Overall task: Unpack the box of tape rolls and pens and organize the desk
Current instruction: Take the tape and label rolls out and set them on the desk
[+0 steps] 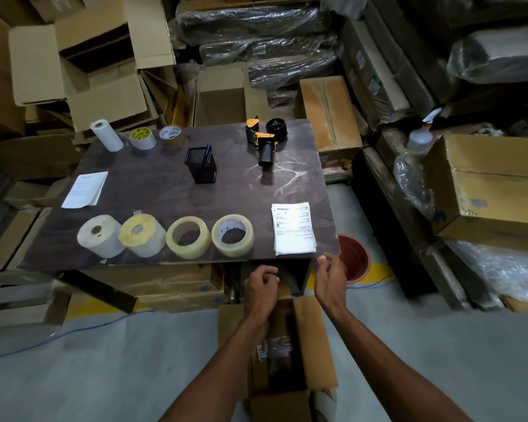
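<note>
A dark desk (153, 190) carries a front row of rolls: a white roll (99, 236), a yellowish roll (141, 234), and two clear tape rolls (188, 237) (233, 236). A black mesh pen holder (201, 166) with a blue pen stands mid-desk. An open cardboard box (313, 339) sits on the floor below the desk's front edge. My left hand (261, 284) and my right hand (331, 274) hover above the box just under the desk edge, fingers curled, with nothing visible in them.
At the back of the desk are a paper roll (105, 135), two tape rolls (142, 138) (171, 136) and a tape dispenser (264, 141). Papers (293, 228) lie at front right, a sheet (86, 190) at left. A red bucket (354, 257) stands right. Stacked cartons surround the desk.
</note>
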Tool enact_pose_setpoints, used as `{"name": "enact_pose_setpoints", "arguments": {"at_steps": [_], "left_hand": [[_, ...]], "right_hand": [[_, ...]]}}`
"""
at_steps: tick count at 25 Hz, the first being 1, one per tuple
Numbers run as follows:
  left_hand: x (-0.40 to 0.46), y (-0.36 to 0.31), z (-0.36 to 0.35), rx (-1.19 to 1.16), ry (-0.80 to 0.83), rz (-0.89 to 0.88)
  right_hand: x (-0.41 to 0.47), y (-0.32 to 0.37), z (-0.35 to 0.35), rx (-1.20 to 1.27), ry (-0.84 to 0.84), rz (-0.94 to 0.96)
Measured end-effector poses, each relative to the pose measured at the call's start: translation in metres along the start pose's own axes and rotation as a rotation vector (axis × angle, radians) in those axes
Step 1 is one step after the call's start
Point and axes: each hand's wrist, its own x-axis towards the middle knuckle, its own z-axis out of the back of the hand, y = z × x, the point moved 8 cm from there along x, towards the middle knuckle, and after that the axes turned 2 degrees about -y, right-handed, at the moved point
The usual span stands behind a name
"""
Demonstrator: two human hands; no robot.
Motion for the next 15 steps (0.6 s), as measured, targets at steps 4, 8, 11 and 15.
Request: {"name": "enact_pose_setpoints", "arguments": {"at_steps": [4,8,11,15], "left_hand": [[-0.042,0.065,0.001,-0.042,0.228,0.155],[-0.073,0.134,0.024,-0.006,0.292,0.268],[-0.093,0.168,0.041,-0.003,0.283,0.303],[-0.109,0.219,0.041,0.007,0.27,0.368]], "right_hand": [[-0.071,-0.046,-0.013,0.114,0.1,-0.252],[-0.139,-0.105,-0.037,0.046,0.215,-0.365],[-0.184,-0.135,-0.049,0.002,0.28,-0.462],[-0.222,-0.157,-0.058,-0.057,0.322,-0.53]]}}
